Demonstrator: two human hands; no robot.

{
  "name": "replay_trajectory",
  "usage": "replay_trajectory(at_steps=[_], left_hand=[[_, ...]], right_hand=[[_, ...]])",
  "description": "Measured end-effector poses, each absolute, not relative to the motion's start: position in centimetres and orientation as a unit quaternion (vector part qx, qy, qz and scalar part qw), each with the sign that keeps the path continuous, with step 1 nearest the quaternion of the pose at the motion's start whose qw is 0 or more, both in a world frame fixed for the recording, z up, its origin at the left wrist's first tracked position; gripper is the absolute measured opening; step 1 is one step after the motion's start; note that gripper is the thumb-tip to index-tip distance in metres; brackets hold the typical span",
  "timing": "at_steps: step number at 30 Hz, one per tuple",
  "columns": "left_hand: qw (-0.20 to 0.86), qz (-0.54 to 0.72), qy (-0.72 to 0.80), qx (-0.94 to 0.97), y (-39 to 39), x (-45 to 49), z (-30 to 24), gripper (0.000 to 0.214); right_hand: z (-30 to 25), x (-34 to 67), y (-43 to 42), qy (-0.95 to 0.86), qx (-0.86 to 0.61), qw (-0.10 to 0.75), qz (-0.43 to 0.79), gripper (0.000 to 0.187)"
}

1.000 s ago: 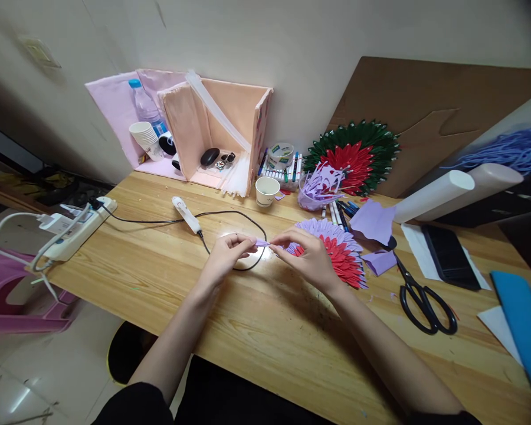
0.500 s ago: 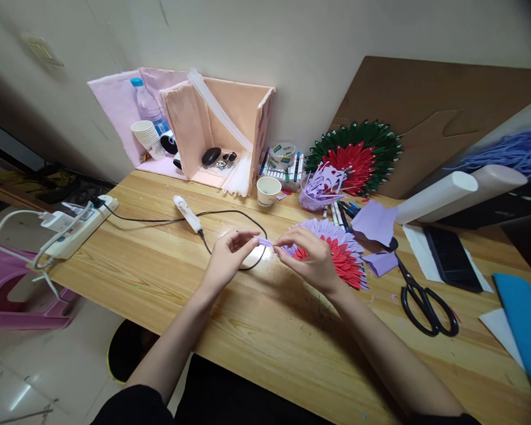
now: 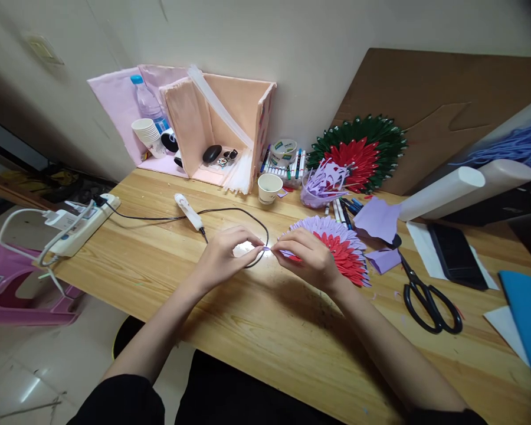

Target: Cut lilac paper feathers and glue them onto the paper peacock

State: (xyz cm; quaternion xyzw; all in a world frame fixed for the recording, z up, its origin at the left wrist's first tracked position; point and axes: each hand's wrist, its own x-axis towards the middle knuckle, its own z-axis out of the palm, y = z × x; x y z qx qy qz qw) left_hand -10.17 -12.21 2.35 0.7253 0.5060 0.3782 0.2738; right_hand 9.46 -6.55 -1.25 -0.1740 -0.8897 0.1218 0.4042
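Between my two hands, above the table, is a small purple paper piece (image 3: 266, 248). My left hand (image 3: 225, 252) pinches its left end between thumb and fingers. The fingertips of my right hand (image 3: 305, 255) are closed on its right end. Fingers cover most of the piece, so its exact shape is hard to see. Just behind and beneath my right hand lies a fan of purple and red paper petals (image 3: 347, 254), partly hidden by that hand. A black cable loop (image 3: 230, 209) runs behind my left hand to a white glue gun (image 3: 188, 211).
A paper cup (image 3: 269, 188) stands behind my hands, near a tub of purple scraps (image 3: 321, 192). Black-handled scissors (image 3: 429, 298) and a dark phone (image 3: 455, 257) lie to the right. A power strip (image 3: 84, 227) sits at the left edge. A green and red petal fan (image 3: 358, 150) leans against cardboard (image 3: 429, 88).
My hands have drawn slightly closer together, and less of the purple paper piece shows between the fingertips. The view has shifted a little.
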Motion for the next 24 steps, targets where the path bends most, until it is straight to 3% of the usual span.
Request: replay_trajectory(at_steps=[11,24], left_hand=[[0.206,0.283,0.479,0.805,-11.6,-10.3,2.8,0.004],[0.219,0.295,0.502,0.783,-11.2,-12.6,2.9,0.005]], right_hand=[[-0.9,9.2,-6.7,-0.891,-0.143,0.417,0.113,0.017],[-0.7,9.5,-6.6,-0.873,-0.172,0.438,0.125,0.013]])
